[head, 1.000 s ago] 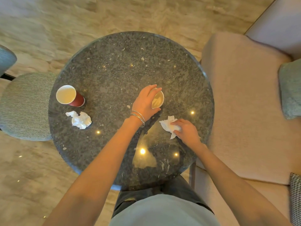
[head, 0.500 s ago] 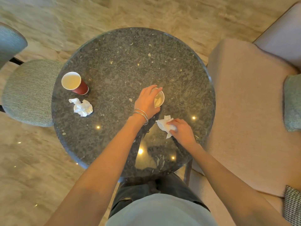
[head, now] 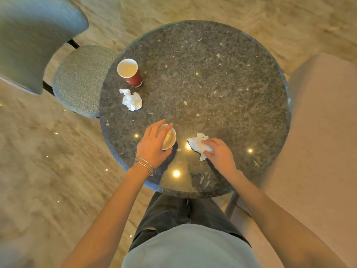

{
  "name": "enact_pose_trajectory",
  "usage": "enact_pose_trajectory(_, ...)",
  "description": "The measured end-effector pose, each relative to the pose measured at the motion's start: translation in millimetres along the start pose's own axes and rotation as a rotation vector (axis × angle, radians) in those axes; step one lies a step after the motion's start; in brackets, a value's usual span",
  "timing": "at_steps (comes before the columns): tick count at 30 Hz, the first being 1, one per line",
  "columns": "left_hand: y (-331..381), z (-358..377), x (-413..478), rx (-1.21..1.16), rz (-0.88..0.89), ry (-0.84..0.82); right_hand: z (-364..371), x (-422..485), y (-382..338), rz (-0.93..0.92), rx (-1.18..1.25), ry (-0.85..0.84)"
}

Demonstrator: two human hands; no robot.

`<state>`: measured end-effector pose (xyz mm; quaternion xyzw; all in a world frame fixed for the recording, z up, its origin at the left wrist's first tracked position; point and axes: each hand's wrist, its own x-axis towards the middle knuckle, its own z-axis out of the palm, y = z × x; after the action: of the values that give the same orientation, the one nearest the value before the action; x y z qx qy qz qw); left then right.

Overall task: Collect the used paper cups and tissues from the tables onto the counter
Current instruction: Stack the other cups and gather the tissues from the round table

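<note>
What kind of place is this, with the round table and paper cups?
Probably a café or lounge. A round stone table stands between an upholstered chair and a cushioned seat, bearing a red paper cup and a crumpled tissue; the left hand grips a second cup, the right hand a second tissue.

No lettering can be read on the red paper cup or elsewhere.

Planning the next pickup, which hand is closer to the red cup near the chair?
Left. The left hand, gripping the near cup, is below-right of the red cup; the right hand, pinching a tissue, is farther right.
</note>
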<state>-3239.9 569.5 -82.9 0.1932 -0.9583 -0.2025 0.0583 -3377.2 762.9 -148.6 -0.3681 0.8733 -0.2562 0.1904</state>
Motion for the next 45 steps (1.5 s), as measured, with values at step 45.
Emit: enact_pose_trajectory(45,-295,-154,-15,-0.186,0.11,0.016,109,127,-263,0.186,0.073,0.309)
